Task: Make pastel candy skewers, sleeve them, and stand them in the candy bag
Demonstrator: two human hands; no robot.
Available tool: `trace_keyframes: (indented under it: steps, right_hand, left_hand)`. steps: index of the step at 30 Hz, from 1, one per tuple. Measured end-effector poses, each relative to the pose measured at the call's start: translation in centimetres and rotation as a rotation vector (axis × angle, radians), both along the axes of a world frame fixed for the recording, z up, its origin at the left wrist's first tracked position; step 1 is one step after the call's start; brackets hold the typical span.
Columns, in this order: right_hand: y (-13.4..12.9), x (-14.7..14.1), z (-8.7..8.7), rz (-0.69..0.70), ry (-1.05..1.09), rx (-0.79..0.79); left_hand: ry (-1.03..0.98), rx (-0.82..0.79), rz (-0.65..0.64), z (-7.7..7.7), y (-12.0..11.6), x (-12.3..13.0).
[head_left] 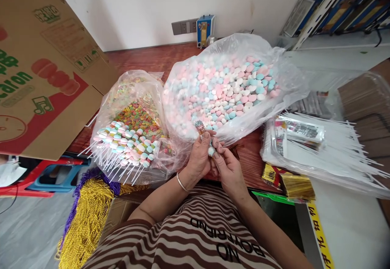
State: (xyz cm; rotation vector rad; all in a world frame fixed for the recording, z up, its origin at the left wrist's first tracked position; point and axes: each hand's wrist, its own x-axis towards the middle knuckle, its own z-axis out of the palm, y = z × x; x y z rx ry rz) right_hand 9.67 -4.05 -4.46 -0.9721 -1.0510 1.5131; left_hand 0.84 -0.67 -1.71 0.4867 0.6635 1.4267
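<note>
My left hand (201,155) is closed, with a small shiny printed wrapper (199,126) sticking up past the thumb. Fingers and thumb of my right hand (227,167) pinch at a pale blue-white candy piece (211,151) between the two hands. Whether the candy sits inside the wrapper is hidden by my fingers. Just beyond the hands lies a big clear bag of pink, white and blue candies (225,94). Left of it, candy sticks (124,143) with white stems rest on an open bag of colourful ring-shaped pieces (137,116).
White sticks (332,139) in plastic and printed packets (301,131) lie to the right, with gold twist ties (297,185) at the table edge. A large carton (45,70) stands left. Gold bead strands (88,216) hang below. A blue device (205,31) is by the wall.
</note>
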Motion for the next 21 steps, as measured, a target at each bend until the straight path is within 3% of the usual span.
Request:
trace_keyframes:
  steps: [9, 14, 17, 19, 21]
  right_hand:
    - [-0.8, 0.7, -1.8, -0.322, -0.513, 0.425]
    - [-0.8, 0.7, -2.3, -0.277, -0.519, 0.497]
    - [-0.5, 0.5, -1.9, -0.145, -0.522, 0.52]
    - [-0.2, 0.7, -1.8, -0.061, -0.542, 0.515]
    - [-0.1, 1.0, -1.8, -0.016, -0.555, 0.471]
  left_hand:
    - [0.072, 0.143, -0.021, 0.2, 0.2, -1.1]
    - [0.091, 0.193, -0.066, 0.3, 0.4, -1.9]
    - [0.159, 0.17, -0.073, 0.4, -0.2, -3.2]
    - [0.25, 0.141, -0.062, 0.7, -1.2, -5.7]
    - [0.357, 0.095, -0.049, 1.0, -3.3, -9.8]
